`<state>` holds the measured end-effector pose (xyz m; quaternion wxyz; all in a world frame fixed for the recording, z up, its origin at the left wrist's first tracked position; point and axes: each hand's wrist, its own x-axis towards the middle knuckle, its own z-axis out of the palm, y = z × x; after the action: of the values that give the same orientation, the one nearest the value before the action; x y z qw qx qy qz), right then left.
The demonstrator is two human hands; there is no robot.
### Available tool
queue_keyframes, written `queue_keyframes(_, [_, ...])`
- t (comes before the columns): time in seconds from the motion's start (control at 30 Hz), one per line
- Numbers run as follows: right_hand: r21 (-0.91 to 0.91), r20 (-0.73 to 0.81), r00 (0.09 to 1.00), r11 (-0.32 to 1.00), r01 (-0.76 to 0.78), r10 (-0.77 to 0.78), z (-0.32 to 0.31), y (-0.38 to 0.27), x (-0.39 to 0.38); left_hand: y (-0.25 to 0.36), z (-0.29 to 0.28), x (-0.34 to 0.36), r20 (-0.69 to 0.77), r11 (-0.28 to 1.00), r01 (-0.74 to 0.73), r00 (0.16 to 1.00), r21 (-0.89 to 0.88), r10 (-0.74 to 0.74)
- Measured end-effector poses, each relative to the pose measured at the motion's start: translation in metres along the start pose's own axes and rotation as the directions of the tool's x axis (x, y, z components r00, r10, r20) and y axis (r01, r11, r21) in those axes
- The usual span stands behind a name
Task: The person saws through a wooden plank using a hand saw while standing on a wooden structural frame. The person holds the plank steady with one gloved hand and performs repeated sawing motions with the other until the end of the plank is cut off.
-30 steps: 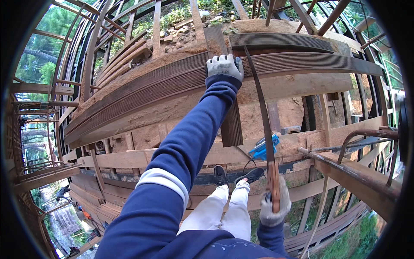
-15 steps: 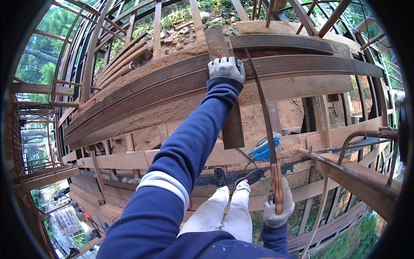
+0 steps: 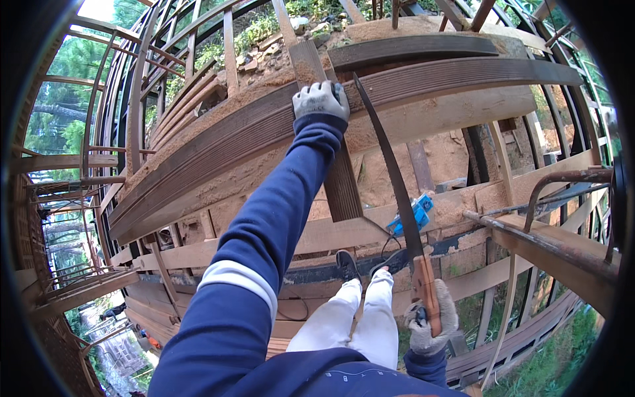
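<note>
My gloved left hand point(image 3: 321, 102) grips the short, dark grooved board point(image 3: 340, 188) lying crosswise on long grooved planks point(image 3: 456, 86), its fingers curled over the wood. Just right of that hand is the long toothed blade point(image 3: 392, 172) of a handsaw, angled up to the planks, its tip by the crosswise board. My gloved right hand point(image 3: 430, 317) is closed round the saw's wooden handle point(image 3: 426, 291) low in the view. The planks' left stretch is partly behind my sleeve. Sawdust coats the wood around them.
A blue power tool point(image 3: 410, 215) with a black cord lies below the saw. My shoes are on the timber framing. A rusty metal tube frame point(image 3: 562, 178) and a beam point(image 3: 555, 255) stand at the right. Scaffolding, stacked boards and rubble surround the planks.
The whole view has shifted and turned a little. My left hand stays on the crosswise board, and my right hand still holds the saw, now slightly further right in the picture.
</note>
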<state>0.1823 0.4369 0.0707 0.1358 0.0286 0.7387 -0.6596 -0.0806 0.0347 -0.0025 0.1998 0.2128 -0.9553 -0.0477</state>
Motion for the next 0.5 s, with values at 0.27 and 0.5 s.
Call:
queue_keyframes(0.27, [-0.134,0.150,0.989,0.991,0.007,0.013,-0.006,-0.048,-0.017,0.000,-0.002,-0.001,0.062,1.000,0.010,0.998,0.026,-0.011])
queue_keyframes(0.5, [0.560,0.217,0.829,0.629,-0.538,0.516,-0.081,-0.088,-0.031,-0.001,0.005,-0.002,-0.085,0.999,-0.023,0.996,-0.030,0.021])
